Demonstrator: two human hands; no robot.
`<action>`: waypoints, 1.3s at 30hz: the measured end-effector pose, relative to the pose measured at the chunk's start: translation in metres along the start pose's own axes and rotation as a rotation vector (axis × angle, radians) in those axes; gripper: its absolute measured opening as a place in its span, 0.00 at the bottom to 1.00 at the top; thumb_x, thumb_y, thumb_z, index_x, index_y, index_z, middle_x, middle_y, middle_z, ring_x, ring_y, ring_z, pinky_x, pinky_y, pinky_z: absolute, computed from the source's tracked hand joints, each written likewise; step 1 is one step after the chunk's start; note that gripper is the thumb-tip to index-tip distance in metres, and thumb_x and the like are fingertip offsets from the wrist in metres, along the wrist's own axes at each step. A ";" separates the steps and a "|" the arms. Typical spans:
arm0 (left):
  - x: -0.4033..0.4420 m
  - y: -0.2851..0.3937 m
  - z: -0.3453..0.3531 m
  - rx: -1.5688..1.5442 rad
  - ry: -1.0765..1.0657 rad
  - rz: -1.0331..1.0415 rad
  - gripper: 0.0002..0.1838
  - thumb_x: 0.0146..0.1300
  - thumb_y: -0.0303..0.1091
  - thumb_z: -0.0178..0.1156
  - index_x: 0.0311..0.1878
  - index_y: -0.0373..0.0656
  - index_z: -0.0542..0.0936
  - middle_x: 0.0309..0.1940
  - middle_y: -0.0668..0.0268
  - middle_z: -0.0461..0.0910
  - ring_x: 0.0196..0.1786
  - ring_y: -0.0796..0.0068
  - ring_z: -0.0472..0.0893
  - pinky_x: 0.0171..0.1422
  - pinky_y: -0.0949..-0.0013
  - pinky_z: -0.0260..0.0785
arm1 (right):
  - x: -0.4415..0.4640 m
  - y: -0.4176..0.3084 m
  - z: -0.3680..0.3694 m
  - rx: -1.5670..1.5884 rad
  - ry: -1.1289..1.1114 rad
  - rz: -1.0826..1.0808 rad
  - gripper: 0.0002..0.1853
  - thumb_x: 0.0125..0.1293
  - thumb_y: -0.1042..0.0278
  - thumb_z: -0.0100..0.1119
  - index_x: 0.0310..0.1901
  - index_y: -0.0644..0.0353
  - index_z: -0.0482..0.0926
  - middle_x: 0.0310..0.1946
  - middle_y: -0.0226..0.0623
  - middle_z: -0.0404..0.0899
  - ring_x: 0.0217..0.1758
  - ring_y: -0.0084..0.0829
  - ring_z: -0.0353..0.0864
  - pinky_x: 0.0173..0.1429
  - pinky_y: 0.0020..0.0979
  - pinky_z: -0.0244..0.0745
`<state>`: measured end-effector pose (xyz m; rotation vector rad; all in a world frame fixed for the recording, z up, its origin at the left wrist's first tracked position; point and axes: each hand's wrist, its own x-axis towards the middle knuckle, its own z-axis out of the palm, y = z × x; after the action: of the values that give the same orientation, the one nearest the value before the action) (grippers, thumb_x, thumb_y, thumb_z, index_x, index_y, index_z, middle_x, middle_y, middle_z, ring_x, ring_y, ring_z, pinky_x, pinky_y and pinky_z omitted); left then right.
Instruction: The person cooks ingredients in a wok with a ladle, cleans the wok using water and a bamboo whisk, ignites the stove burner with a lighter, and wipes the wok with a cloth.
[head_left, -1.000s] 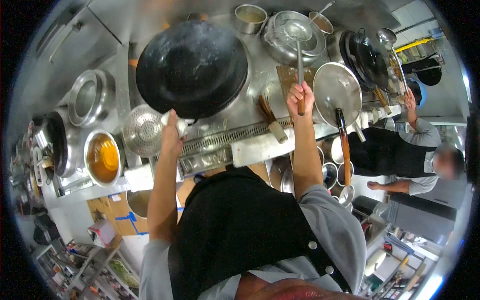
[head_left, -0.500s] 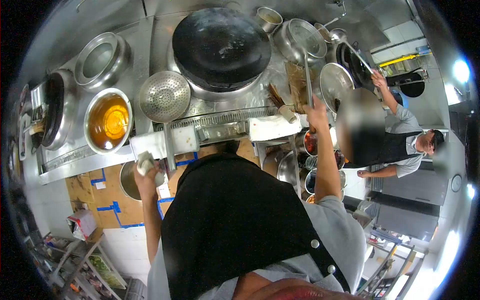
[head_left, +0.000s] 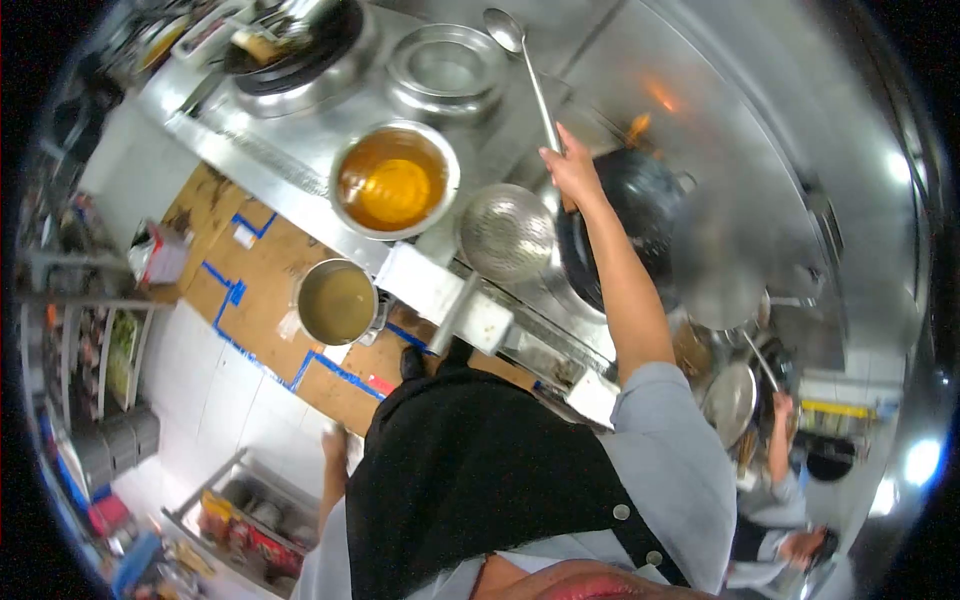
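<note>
My right hand is closed around the handle of a long metal ladle, its bowl raised toward the back wall. Below that forearm is a black wok, partly hidden by my arm and a blurred patch, with an orange flame by its far edge. A perforated strainer lies left of the wok. Beside it stands a metal bowl of amber liquid. My left hand hangs low beside my apron, closed on a white cloth that is mostly hidden.
A pot of cloudy liquid stands below the counter's front edge. White folded cloths lie along that edge. Another wok sits at the far left. At lower right, a co-worker's hand holds a long handle.
The view has turned, shifting the counter. My right hand has swung the ladle up and left over the wok. My left hand has dropped beside my apron. A flame shows behind the wok.
</note>
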<state>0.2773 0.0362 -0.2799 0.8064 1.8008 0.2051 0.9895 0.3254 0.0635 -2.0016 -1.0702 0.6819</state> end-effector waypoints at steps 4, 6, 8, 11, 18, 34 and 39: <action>-0.148 -0.100 -0.013 0.347 0.104 -0.274 0.18 0.71 0.51 0.59 0.45 0.44 0.84 0.44 0.49 0.87 0.44 0.48 0.87 0.46 0.47 0.78 | 0.156 0.043 0.128 -0.380 0.322 -0.446 0.28 0.68 0.63 0.67 0.68 0.62 0.75 0.29 0.37 0.83 0.22 0.31 0.80 0.27 0.37 0.74; -0.195 -0.127 0.000 0.303 0.132 -0.371 0.17 0.70 0.50 0.60 0.45 0.44 0.84 0.43 0.48 0.87 0.44 0.47 0.87 0.46 0.47 0.78 | 0.174 0.001 0.156 -0.335 0.016 -0.040 0.23 0.66 0.61 0.67 0.59 0.66 0.78 0.32 0.39 0.86 0.25 0.35 0.83 0.30 0.39 0.77; -0.227 -0.135 0.012 0.275 0.149 -0.417 0.17 0.69 0.48 0.61 0.44 0.43 0.84 0.42 0.48 0.87 0.44 0.46 0.87 0.46 0.47 0.78 | 0.176 -0.017 0.174 0.439 -0.404 0.290 0.12 0.72 0.62 0.63 0.41 0.63 0.76 0.28 0.33 0.82 0.24 0.29 0.80 0.28 0.33 0.73; -0.239 -0.128 0.033 0.261 0.159 -0.411 0.16 0.68 0.47 0.62 0.44 0.42 0.84 0.40 0.48 0.87 0.44 0.45 0.87 0.46 0.46 0.77 | 0.164 -0.012 0.190 1.539 -0.566 0.526 0.12 0.76 0.63 0.59 0.35 0.56 0.71 0.24 0.26 0.74 0.21 0.21 0.73 0.26 0.27 0.65; -0.137 -0.092 0.052 0.311 0.214 -0.067 0.15 0.65 0.43 0.65 0.43 0.39 0.84 0.36 0.48 0.87 0.44 0.42 0.87 0.47 0.45 0.77 | 0.059 0.019 0.129 1.855 -0.560 0.388 0.10 0.80 0.61 0.55 0.47 0.60 0.77 0.25 0.23 0.72 0.21 0.19 0.70 0.26 0.26 0.63; 0.002 0.049 0.073 0.373 0.148 0.152 0.14 0.63 0.30 0.61 0.50 0.38 0.84 0.29 0.58 0.86 0.32 0.64 0.87 0.36 0.60 0.77 | -0.012 0.035 -0.076 0.001 -0.017 0.055 0.32 0.71 0.71 0.63 0.76 0.56 0.70 0.27 0.31 0.75 0.22 0.23 0.73 0.24 0.31 0.69; -0.050 -0.058 0.060 0.456 0.072 -0.085 0.19 0.55 0.44 0.72 0.44 0.40 0.88 0.38 0.50 0.90 0.45 0.48 0.89 0.53 0.51 0.79 | 0.098 0.046 0.066 0.137 0.011 -0.092 0.31 0.70 0.70 0.64 0.74 0.57 0.70 0.25 0.32 0.74 0.22 0.24 0.72 0.26 0.32 0.70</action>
<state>0.3149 -0.0523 -0.2939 1.0460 1.9757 -0.2448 1.0119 0.4169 -0.0221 -1.8262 -1.0732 0.6755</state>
